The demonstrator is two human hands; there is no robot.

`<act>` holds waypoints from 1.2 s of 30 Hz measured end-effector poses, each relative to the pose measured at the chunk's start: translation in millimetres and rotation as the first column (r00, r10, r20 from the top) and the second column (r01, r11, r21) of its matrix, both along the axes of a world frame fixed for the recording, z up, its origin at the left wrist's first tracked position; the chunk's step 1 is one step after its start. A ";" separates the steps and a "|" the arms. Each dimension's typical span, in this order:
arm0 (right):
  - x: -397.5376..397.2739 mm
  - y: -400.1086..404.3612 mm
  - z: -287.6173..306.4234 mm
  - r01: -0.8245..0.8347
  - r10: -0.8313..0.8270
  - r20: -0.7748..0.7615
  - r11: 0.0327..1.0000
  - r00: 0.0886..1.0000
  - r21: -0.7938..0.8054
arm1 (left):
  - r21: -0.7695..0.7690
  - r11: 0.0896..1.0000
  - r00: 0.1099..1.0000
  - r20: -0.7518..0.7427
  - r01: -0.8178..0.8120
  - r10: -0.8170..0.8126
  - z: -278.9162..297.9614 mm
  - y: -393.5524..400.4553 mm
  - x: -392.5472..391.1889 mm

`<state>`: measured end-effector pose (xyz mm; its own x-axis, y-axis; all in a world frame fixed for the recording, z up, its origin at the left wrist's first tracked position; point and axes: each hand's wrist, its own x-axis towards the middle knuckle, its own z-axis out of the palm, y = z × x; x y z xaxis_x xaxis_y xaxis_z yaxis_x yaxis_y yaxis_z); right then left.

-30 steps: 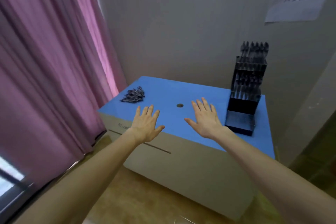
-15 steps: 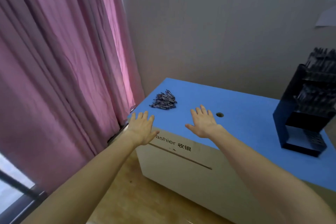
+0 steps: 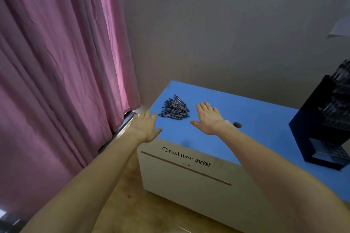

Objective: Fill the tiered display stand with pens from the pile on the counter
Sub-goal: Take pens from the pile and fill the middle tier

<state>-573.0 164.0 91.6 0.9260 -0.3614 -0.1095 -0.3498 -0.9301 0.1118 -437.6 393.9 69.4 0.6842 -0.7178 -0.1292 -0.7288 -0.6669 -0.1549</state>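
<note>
Both hands reach forward over the near left corner of the desk point(image 3: 265, 119), palms down and fingers straight, neither holding anything. In the head view, the only one given, the left hand point(image 3: 145, 128) sits at the desk's left edge, just left of the pile of pens point(image 3: 175, 108) and apparently a little short of it; I cannot tell whether its fingertips touch the outermost pens. The right hand point(image 3: 209, 119) hovers or rests just right of the pile, its fingers pointing past the pile's right end. So the two hands flank the heap, which I judge to be a setup for gathering a bunch from both sides rather than picking pens singly. The pens lie loose and roughly parallel on the blue top, far from the tiered display stand point(image 3: 322, 125), which stands at the right edge of the view; its upper tiers look already stocked while the lowest tray appears to show open holes, though blur makes this uncertain. Any grabbed pens will have to cross the desk, past the small round hole point(image 3: 237, 124) in the top.

Compared with half a second ago, the view has swung further left toward the pink curtain point(image 3: 66, 81), the stand has slid nearly out of frame, and the pile now lies between the hands rather than beyond them. The fingers were just as flat then.
</note>
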 end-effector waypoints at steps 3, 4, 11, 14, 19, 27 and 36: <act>25.0 -11.5 -7.7 0.013 -0.013 0.007 0.999 1.000 0.043 | -0.006 1.000 0.999 -0.029 0.026 -0.026 -9.4 -11.4 31.8; 34.9 -17.6 -12.1 0.018 -0.019 0.007 0.998 1.000 0.055 | -0.008 0.999 0.999 -0.026 0.039 -0.039 -13.6 -17.0 44.2; 133.0 -83.9 -44.8 0.049 -0.060 0.050 0.977 0.997 0.207 | 0.035 0.997 0.996 -0.043 0.076 -0.074 -34.0 -75.0 136.9; 183.2 -120.6 -57.1 0.044 -0.065 0.064 0.959 0.996 0.278 | 0.055 0.995 0.993 -0.082 0.084 -0.080 -42.3 -109.3 180.3; 254.5 -173.5 -87.9 0.089 -0.083 -0.031 0.919 0.996 0.385 | 0.065 0.994 0.976 -0.204 0.087 -0.072 -63.9 -170.9 246.9; 321.9 -211.9 -134.5 0.180 -0.139 -0.118 0.845 0.983 0.503 | 0.102 0.979 0.954 -0.263 0.179 -0.147 -94.1 -246.6 289.5; 353.9 -215.0 -167.2 0.150 -0.104 -0.123 0.871 0.987 0.467 | 0.111 0.972 0.927 -0.339 0.209 -0.160 -124.0 -269.9 319.9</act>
